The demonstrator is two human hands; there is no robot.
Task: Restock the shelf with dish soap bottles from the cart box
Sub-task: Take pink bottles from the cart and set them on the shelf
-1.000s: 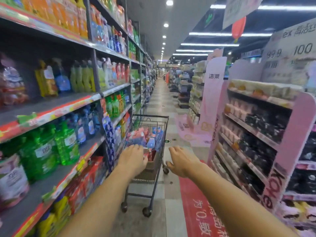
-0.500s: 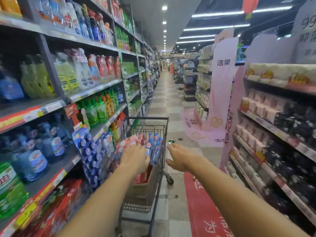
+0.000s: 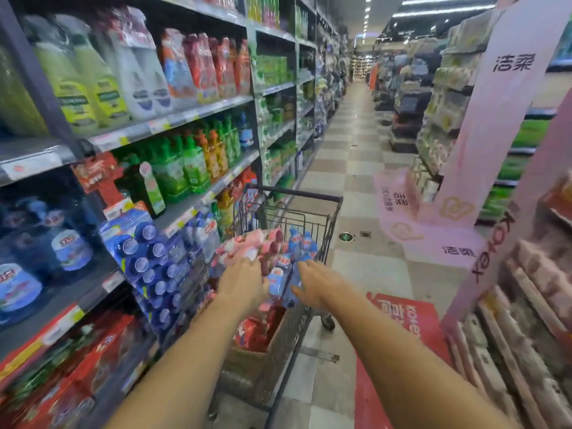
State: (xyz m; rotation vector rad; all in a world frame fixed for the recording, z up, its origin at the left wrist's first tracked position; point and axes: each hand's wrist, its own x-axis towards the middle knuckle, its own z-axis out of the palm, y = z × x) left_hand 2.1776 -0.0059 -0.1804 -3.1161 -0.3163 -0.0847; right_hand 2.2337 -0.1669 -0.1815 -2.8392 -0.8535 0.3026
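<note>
Both hands reached into the cart over the dish soap bottles, shelf at 9 o'clock.

Shelf (image 3: pixel 173 122) at 9 o'clock: grey metal tiers, price strips, packed with glossy green, yellow-green, white and red bottles; blue pump bottles lower left, blurred. Left hand (image 3: pixel 244 281) near 6 o'clock, palm down, fingers loosely spread, lying on pink-wrapped packs (image 3: pixel 247 247) and touching the blue bottles; grip hidden, cannot tell if it held anything. Dish soap bottles (image 3: pixel 283 275) just right of it, centre frame: translucent blue plastic, red-white labels, upright in the cardboard box (image 3: pixel 247 363) inside the wire cart (image 3: pixel 297 218). Right hand (image 3: pixel 315 283) at the bottles' right side, fingers half open, tips against a bottle, not clearly closed. Pink display stand (image 3: pixel 495 125) at 2 o'clock; checkered tile floor (image 3: pixel 356 168) toward 12.
</note>
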